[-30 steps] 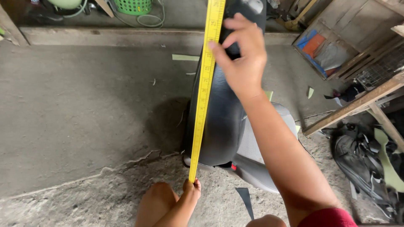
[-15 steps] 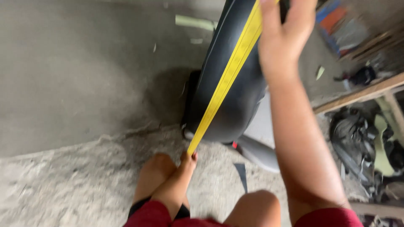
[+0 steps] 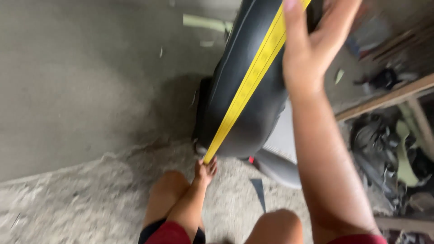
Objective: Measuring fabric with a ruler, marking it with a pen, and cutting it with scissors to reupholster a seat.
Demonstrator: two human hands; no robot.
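Right hand (image 3: 312, 54) shifted up-frame, fingers spread on yellow tape (image 3: 246, 90), left hand (image 3: 205, 169) pinching its end.

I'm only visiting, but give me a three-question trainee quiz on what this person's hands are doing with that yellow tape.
1. True or false: the yellow measuring tape lies stretched along the black seat.
2. Which hand pins the tape's lower end at the seat's near edge? A) left hand B) right hand
3. Fill in: the ground under the seat is bare ____.

Key
1. True.
2. A; the right hand presses on the seat's far part, beside the tape.
3. Concrete floor, smooth farther away and rough near the knees.
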